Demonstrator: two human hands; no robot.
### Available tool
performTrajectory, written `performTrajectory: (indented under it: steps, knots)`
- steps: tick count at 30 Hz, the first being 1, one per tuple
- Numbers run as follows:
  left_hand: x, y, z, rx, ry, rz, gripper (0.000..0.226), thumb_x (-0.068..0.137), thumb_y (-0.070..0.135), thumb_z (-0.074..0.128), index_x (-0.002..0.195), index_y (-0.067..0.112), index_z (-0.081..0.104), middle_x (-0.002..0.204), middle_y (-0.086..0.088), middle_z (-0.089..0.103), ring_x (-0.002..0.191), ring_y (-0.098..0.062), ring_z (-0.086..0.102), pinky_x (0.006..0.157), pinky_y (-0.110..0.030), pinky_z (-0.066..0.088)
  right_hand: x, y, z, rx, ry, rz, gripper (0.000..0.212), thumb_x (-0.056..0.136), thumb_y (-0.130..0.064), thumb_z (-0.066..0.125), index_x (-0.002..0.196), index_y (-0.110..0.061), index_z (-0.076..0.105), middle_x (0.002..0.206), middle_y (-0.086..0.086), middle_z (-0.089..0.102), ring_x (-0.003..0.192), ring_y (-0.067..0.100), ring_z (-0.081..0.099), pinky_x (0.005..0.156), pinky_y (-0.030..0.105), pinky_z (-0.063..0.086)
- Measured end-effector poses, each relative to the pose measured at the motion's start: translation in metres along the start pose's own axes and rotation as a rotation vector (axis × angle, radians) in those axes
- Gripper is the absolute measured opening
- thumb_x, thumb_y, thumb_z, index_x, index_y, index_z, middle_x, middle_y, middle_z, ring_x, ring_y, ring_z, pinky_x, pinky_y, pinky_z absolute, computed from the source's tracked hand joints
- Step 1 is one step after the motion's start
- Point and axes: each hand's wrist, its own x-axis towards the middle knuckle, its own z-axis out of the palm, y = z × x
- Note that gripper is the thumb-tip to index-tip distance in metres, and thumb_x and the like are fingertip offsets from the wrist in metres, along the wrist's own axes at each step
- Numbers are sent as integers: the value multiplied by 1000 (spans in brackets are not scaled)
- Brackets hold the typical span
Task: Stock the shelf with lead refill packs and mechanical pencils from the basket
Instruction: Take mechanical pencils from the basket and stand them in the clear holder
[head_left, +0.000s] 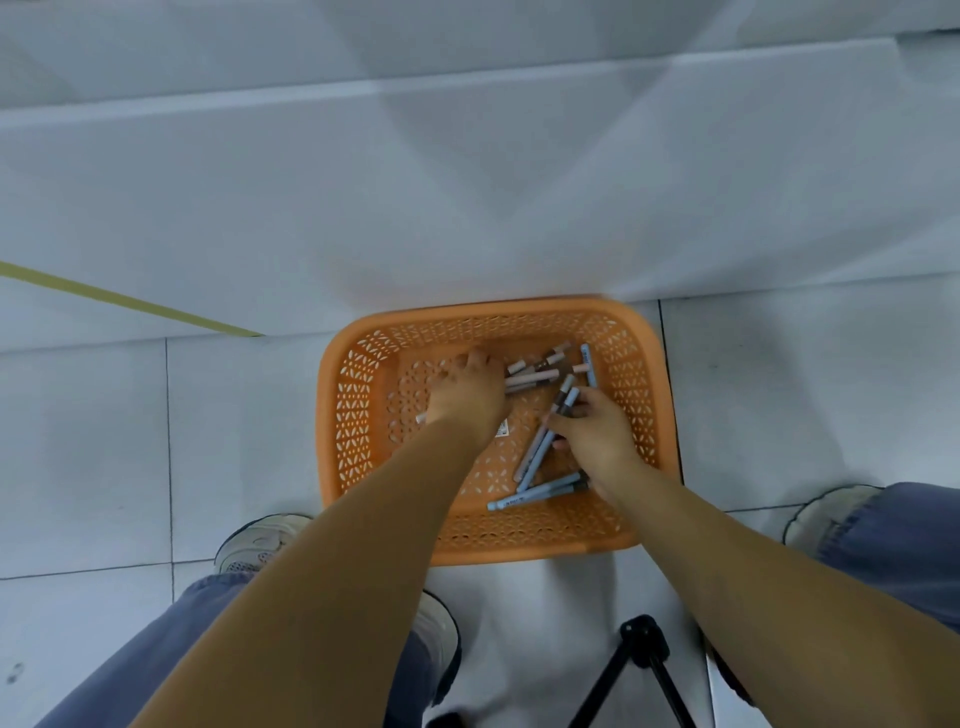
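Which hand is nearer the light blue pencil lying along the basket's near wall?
Right. The right hand is just beside the light blue pencil, at its right end; the left hand is farther, up-left.

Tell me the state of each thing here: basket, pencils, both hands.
Basket: upright on the floor, open-topped.
Left hand: in the basket, fingers curled round pinkish pencils.
Right hand: in the basket, gripping blue pencils.
Loose pencils: lying flat on the basket's bottom.
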Motion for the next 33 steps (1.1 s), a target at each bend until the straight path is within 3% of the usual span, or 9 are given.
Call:
performTrajectory:
  steps: [3,7,11,13,16,20,26,29,33]
  knots:
    - [-9,-1,-6,-166,-70,59,45,103,23,51,143,6,40,142,-18,44,121,-35,46,93,-41,42,-7,-6,-5,54,-64,-11,22,91,-4,64,109,-14,60,102,6,63,99,24,64,78,31,56]
    - [-49,-3,-20,-623,-198,18,34,106,27,45,138,15,46,119,-10,63,87,-15,56,62,-26,41,-25,-33,-13,84,-185,-108,17,91,-5,63,101,-18,63,102,5,68,90,16,68,67,24,56]
    - [-94,10,-45,-1065,-138,20,31,105,28,49,136,23,48,108,1,67,91,-8,64,71,-19,52,-60,-77,-22,10,-218,-328,21,87,-6,69,105,-14,64,99,5,70,81,5,69,63,21,56]
    - [-115,19,-69,-1165,-84,90,31,106,24,49,136,21,47,98,1,66,79,-2,66,66,-19,53,-86,-98,-30,-20,-202,-445,20,84,-8,72,98,-20,65,98,7,70,89,16,69,74,34,58]
    - [-149,33,-109,-1248,-21,195,29,106,21,49,134,14,52,96,-4,67,74,-11,68,70,-29,58,-130,-131,-47,6,-217,-589,20,83,-5,73,95,-19,66,95,14,70,88,27,70,76,43,59]
    - [-202,53,-167,-1276,127,290,24,106,23,49,128,16,54,91,-4,69,72,-14,66,71,-31,58,-199,-183,-75,-17,-285,-787,17,85,-8,72,95,-19,66,80,8,69,66,12,66,55,23,52]
    - [-282,90,-257,-1166,387,467,22,107,20,45,128,20,50,91,-6,68,71,-16,68,66,-30,59,-302,-247,-113,52,-388,-1002,11,97,-11,56,103,-11,65,79,4,73,69,14,69,64,25,58]
    - [-311,109,-293,-1159,479,515,21,106,19,46,126,21,50,92,-3,71,74,-18,73,67,-34,62,-341,-273,-132,104,-312,-1120,13,94,-7,59,105,-11,65,75,1,73,65,12,68,58,22,55]
    - [-327,124,-337,-1158,711,523,11,106,18,46,114,25,50,90,-1,72,72,-14,73,64,-37,64,-386,-318,-167,150,-126,-1381,23,92,-9,63,104,-28,57,81,0,75,75,11,71,58,20,53]
